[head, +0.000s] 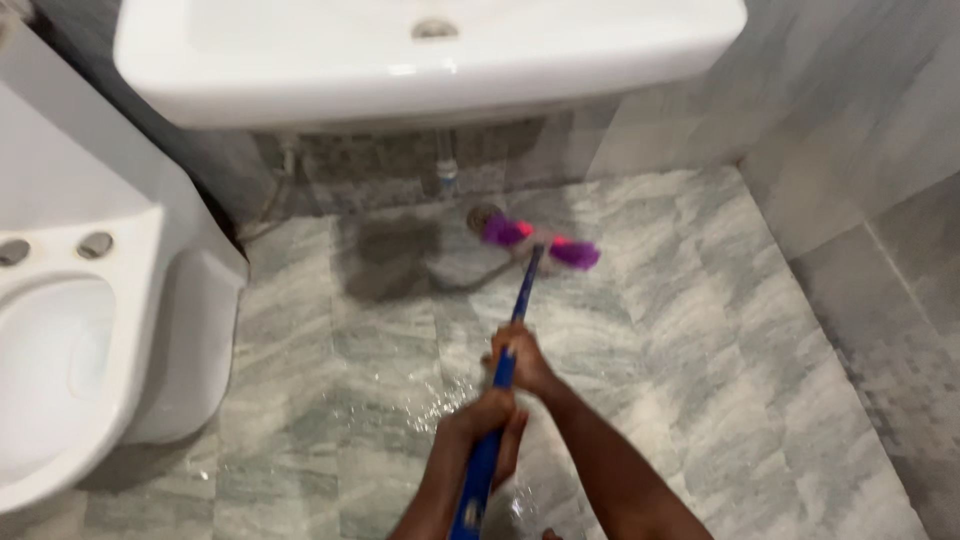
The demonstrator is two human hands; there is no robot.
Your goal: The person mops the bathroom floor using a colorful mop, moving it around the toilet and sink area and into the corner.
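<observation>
Right hand: the right hand (522,362) is seen higher up the blue handle (505,385), fingers wrapped tightly round it.
Left hand: the left hand (482,432) is clamped on the same handle lower down, nearer the camera, fingers curled closed about the shaft.
Floor brush: the floor brush (540,245) is held out ahead of both hands, its purple and pink bristle head (blurred here) pressed to the wet marble floor (700,330).
Brush position: the head is placed just beside the round floor drain (483,215), below the front edge of the white washbasin (430,60).
Floor: a sheen of water is seen on the grey-green tiles around the hands, and a darker wet patch lies left of the brush head.
Washbasin pipe: a waste pipe (446,160) is seen dropping behind the drain.
Toilet: a white toilet bowl (70,350) is set at the left, well apart from the brush.
Walls: grey marble tiling is carried up the right-hand wall (860,130).
</observation>
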